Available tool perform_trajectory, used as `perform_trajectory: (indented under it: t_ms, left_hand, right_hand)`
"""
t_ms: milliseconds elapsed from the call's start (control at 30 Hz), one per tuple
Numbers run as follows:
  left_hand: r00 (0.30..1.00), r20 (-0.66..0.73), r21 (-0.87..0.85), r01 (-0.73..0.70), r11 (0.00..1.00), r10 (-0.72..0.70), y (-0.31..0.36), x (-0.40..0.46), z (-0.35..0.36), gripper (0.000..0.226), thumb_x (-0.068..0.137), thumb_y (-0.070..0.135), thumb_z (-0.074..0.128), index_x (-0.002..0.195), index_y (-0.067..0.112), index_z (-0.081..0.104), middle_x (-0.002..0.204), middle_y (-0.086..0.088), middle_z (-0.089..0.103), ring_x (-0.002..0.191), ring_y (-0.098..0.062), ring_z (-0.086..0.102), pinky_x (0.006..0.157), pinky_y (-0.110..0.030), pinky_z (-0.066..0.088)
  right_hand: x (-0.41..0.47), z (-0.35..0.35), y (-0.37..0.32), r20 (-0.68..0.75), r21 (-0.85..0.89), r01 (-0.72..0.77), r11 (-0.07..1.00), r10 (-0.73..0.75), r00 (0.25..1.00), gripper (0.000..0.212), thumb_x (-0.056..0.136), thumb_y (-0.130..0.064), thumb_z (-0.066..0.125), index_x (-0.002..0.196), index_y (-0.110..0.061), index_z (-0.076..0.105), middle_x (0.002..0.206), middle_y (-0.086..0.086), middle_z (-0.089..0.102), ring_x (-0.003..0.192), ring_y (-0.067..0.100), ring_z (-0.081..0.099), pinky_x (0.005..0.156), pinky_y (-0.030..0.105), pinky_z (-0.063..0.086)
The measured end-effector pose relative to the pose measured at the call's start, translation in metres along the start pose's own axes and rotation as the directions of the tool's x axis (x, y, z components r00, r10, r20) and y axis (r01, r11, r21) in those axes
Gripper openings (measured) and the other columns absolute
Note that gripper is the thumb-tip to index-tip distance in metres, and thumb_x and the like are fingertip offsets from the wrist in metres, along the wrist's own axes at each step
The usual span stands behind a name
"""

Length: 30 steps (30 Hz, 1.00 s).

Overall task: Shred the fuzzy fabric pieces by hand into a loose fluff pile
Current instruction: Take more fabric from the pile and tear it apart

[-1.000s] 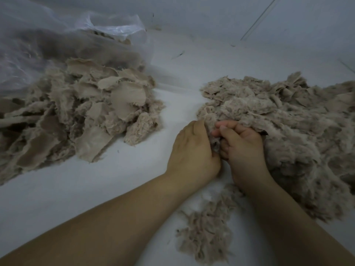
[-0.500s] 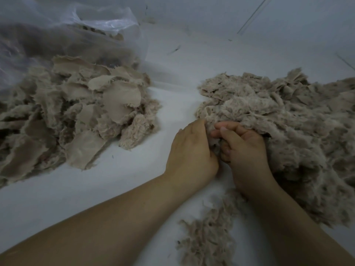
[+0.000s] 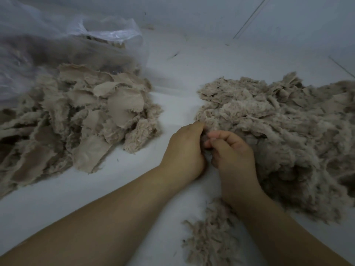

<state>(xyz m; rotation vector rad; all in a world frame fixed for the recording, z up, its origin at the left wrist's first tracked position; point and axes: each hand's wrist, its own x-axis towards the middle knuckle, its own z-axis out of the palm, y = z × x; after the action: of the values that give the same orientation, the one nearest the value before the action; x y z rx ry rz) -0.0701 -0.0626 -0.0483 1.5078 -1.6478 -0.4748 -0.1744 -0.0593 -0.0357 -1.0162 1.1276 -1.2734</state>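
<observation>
Currently both hands meet at the near left edge of the fluff pile (image 3: pixel 284 135). Left hand (image 3: pixel 184 150) and right hand (image 3: pixel 233 156) each curl their fingers in a closed grip, pinching one small tuft of fabric (image 3: pixel 206 137) between them; how much of it they hold is hidden. Left of the grip, well apart, lies the heap of unshredded fabric pieces (image 3: pixel 80 120), partly under a clear plastic bag (image 3: pixel 76 35). Below the right wrist, loose shreds (image 3: pixel 209 237) lie on the white counter (image 3: pixel 134 179).

No readable text, labels, brands, numbers or signs on anything in view.
</observation>
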Motion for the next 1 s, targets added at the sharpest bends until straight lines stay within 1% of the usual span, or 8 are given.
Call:
perform_trajectory:
  t_ms: [100,200,333,500,633,767,900,1000]
  left_hand:
    - [0.995,0.014,0.117,-0.103,0.988,0.102,-0.002,0.003,-0.002,0.03,0.07,-0.004,0.052,0.094,0.007,0.066,0.085,-0.006,0.065,0.082,-0.027,0.057,0.071,-0.039,0.047]
    - [0.989,-0.026,0.074,-0.143,0.987,0.146,-0.003,0.003,-0.003,0.029,0.069,-0.011,0.058,0.088,0.007,0.071,0.079,-0.004,0.065,0.076,-0.02,0.055,0.066,-0.031,0.043]
    - [0.99,-0.075,0.259,-0.1,0.961,0.123,-0.006,-0.002,-0.004,0.042,0.073,0.007,0.067,0.115,0.01,0.061,0.109,-0.011,0.056,0.1,-0.028,0.046,0.082,-0.037,0.041]
    - [0.994,-0.012,0.448,-0.095,0.889,0.112,0.002,-0.013,0.006,0.039,0.082,0.017,0.058,0.12,0.012,0.051,0.114,-0.01,0.049,0.103,-0.029,0.039,0.075,-0.035,0.027]
    - [0.999,-0.004,0.138,-0.041,0.99,0.042,0.004,-0.017,0.0,0.03,0.078,0.002,0.055,0.105,0.013,0.058,0.094,-0.003,0.055,0.089,-0.022,0.047,0.074,-0.035,0.041]
    - [0.992,-0.123,0.014,-0.024,1.0,0.025,0.007,-0.01,-0.013,0.029,0.075,-0.006,0.054,0.096,0.012,0.061,0.098,0.002,0.049,0.078,-0.015,0.05,0.066,-0.014,0.039]
    - [1.0,-0.005,0.335,-0.023,0.942,0.027,-0.009,0.026,-0.028,0.036,0.075,-0.006,0.052,0.11,0.001,0.056,0.119,-0.012,0.046,0.097,-0.033,0.055,0.083,-0.041,0.051]
    - [0.99,0.124,0.5,0.003,0.866,-0.074,-0.015,0.046,-0.029,0.023,0.082,0.004,0.058,0.104,0.006,0.061,0.111,-0.012,0.057,0.098,-0.031,0.059,0.084,-0.043,0.052]
  right_hand:
    - [0.022,-0.008,-0.011,0.156,0.182,-0.265,0.947,0.238,0.959,0.021,0.1,0.001,0.04,0.089,-0.006,0.057,0.063,0.001,0.053,0.038,0.0,0.035,0.035,0.01,0.025]
    - [0.035,-0.013,-0.014,0.273,0.247,-0.421,0.873,0.354,0.895,0.018,0.101,-0.004,0.038,0.094,-0.005,0.055,0.066,0.003,0.049,0.038,0.001,0.036,0.033,0.009,0.026]
    - [0.035,-0.01,-0.008,0.252,0.315,-0.358,0.879,0.286,0.925,0.019,0.101,-0.003,0.04,0.09,-0.005,0.057,0.066,0.002,0.05,0.039,0.001,0.037,0.034,0.01,0.028]
    - [0.026,-0.009,0.002,0.133,0.308,-0.143,0.94,0.106,0.985,0.018,0.101,-0.002,0.041,0.095,-0.004,0.058,0.058,-0.003,0.054,0.042,0.001,0.037,0.037,0.013,0.027]
    - [0.028,-0.01,0.0,0.188,0.324,-0.2,0.925,0.145,0.972,0.019,0.101,0.001,0.039,0.096,-0.002,0.057,0.06,0.0,0.054,0.042,0.002,0.039,0.036,0.013,0.03]
    - [0.031,-0.012,-0.004,0.264,0.311,-0.295,0.903,0.216,0.94,0.02,0.1,0.002,0.039,0.097,0.0,0.058,0.061,0.003,0.054,0.041,0.002,0.04,0.036,0.011,0.03]
    - [0.031,-0.012,-0.005,0.27,0.29,-0.307,0.906,0.23,0.935,0.021,0.099,0.003,0.039,0.098,0.0,0.06,0.062,0.004,0.057,0.041,0.003,0.04,0.036,0.011,0.03]
    - [0.031,-0.013,-0.004,0.307,0.25,-0.29,0.924,0.208,0.929,0.022,0.099,0.002,0.04,0.1,-0.003,0.061,0.072,0.009,0.066,0.04,0.003,0.038,0.035,0.012,0.03]
